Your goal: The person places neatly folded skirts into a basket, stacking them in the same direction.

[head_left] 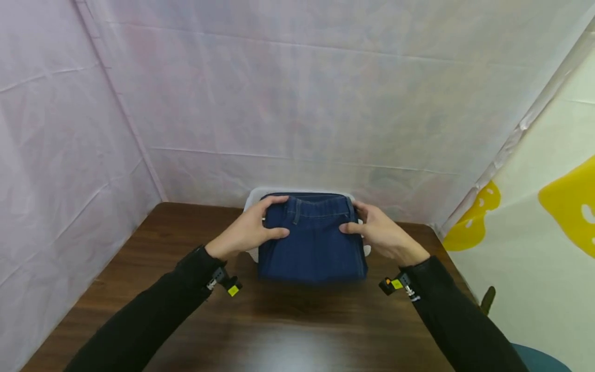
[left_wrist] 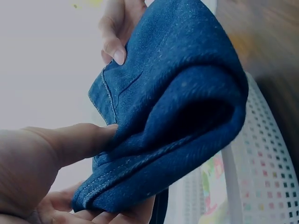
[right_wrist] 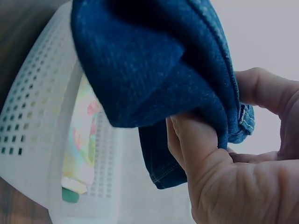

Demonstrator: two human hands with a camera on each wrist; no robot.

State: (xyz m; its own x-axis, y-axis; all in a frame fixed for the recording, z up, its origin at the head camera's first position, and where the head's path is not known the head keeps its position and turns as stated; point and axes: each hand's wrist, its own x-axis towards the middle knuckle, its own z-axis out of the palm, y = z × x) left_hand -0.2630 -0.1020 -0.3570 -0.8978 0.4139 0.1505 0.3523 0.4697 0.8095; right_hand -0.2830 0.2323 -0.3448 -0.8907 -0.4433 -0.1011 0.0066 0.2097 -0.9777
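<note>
Folded blue jeans (head_left: 316,243) hang level above a white perforated basket (head_left: 253,199), hiding most of it in the head view. My left hand (head_left: 253,227) grips their left side, thumb on top and fingers underneath. On the other side my right hand (head_left: 383,232) holds them the same way. The rolled layers of the jeans (left_wrist: 187,93) show between thumb and fingers in the left wrist view. In the right wrist view, the basket's perforated wall (right_wrist: 32,107) stands below the denim, with a colourful printed item (right_wrist: 84,140) inside.
The basket stands at the back of a brown wooden table (head_left: 297,320), close to a white fabric wall (head_left: 297,113). A second curtain (head_left: 60,155) borders the left side. At the lower right is a rounded blue-grey object (head_left: 539,359).
</note>
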